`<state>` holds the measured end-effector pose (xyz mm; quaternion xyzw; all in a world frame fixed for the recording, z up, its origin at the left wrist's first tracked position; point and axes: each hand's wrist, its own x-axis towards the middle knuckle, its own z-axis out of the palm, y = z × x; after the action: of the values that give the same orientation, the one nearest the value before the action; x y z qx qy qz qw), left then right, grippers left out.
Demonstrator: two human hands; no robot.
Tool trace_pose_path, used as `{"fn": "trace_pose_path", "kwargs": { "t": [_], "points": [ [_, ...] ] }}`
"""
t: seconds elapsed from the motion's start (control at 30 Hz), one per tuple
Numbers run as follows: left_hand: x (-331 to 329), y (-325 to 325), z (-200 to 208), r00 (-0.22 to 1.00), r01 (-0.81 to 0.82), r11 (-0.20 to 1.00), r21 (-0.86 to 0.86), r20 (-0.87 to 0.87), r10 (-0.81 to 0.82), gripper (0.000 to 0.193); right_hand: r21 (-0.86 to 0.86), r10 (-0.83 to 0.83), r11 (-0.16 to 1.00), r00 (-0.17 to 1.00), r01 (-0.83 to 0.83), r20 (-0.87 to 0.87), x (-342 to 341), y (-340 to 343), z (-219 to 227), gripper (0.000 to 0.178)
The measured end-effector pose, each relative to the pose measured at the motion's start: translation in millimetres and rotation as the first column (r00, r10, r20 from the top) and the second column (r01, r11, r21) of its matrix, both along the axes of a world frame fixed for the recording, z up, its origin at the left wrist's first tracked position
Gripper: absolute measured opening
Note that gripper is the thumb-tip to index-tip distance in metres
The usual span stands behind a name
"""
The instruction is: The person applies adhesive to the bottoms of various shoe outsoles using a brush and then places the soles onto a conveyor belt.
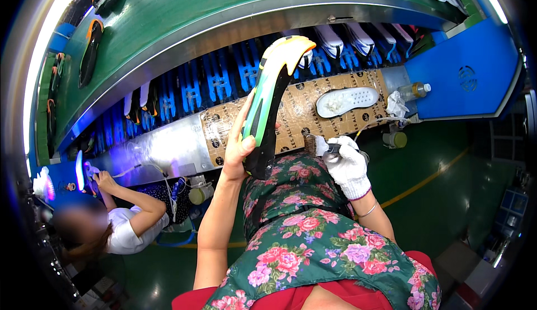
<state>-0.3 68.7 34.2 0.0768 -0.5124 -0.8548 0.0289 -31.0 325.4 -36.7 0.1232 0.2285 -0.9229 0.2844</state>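
My bare left hand (239, 149) grips a long shoe sole (269, 100), held up and tilted with its orange end away from me. The sole's side runs white to green, and its right-hand face is black. A white glove covers my right hand (348, 169), which is closed round the dark handle of a brush (316, 145). The brush's brown bristles point left, apart from the sole. Beyond the brush, a white sole-shaped piece (361, 97) with small holes and pale clumps at one end lies on printed cardboard (226, 134).
Blue racks (221, 81) with several shoe parts stand behind the cardboard. Above them runs a green conveyor (224, 2) carrying more soles. A bottle (414, 91) and crumpled white paper (396, 104) sit at the right. A co-worker (131, 226) handles a shoe part at the left.
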Motion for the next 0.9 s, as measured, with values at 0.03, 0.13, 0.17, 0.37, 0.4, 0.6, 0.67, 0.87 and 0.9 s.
{"fn": "trace_pose_path", "kwargs": {
  "t": [0.03, 0.13, 0.17, 0.37, 0.4, 0.6, 0.67, 0.87, 0.9],
  "points": [
    [-0.5, 1.4, -0.7, 1.000, -0.009, 1.000, -0.009, -0.009, 0.009, 0.111, -0.022, 0.002, 1.000, 1.000, -0.003, -0.004, -2.2, 1.0, 1.4, 0.010],
    [0.0, 4.3, 0.5, 1.000, -0.023, 1.000, -0.015, -0.019, 0.023, 0.110, -0.121, -0.006, 0.993, 0.999, 0.000, -0.045, -10.7, 1.7, 4.7, 0.006],
    [0.5, 5.2, 0.9, 0.999, -0.026, 1.000, -0.013, -0.020, 0.025, 0.110, -0.107, -0.043, 0.994, 0.997, 0.035, -0.070, -12.3, 2.7, 5.1, 0.005],
    [8.0, 16.7, -7.9, 0.997, 0.015, 0.988, 0.153, 0.075, -0.027, 0.107, -0.144, -0.281, 0.957, 0.923, 0.251, -0.264, -53.4, 12.2, 26.0, 0.032],
    [9.8, 18.8, -10.4, 0.995, 0.036, 0.982, 0.186, 0.086, -0.053, 0.105, -0.073, -0.310, 0.950, 0.899, 0.302, -0.310, -63.5, 10.4, 37.8, 0.034],
    [22.4, 38.2, -26.9, 0.955, 0.259, 0.836, 0.484, 0.001, -0.297, 0.088, 0.279, -0.088, 0.867, 0.679, 0.412, -0.729, -119.7, -4.4, 78.5, 0.042],
    [23.6, 52.7, -23.2, 0.943, 0.264, 0.869, 0.419, 0.076, -0.323, 0.091, 0.249, -0.066, 0.899, 0.671, 0.361, -0.738, -131.9, -13.1, 75.7, 0.041],
    [32.5, 77.4, -38.0, 0.886, 0.321, 0.764, 0.560, 0.108, -0.452, 0.080, 0.236, 0.045, 0.960, 0.751, 0.150, -0.659, -129.2, -21.5, 63.2, 0.042],
    [35.6, 78.6, -39.8, 0.886, 0.320, 0.767, 0.556, 0.111, -0.450, 0.081, 0.280, 0.078, 0.949, 0.752, 0.145, -0.654, -123.9, -22.4, 60.1, 0.040]
  ]
}}
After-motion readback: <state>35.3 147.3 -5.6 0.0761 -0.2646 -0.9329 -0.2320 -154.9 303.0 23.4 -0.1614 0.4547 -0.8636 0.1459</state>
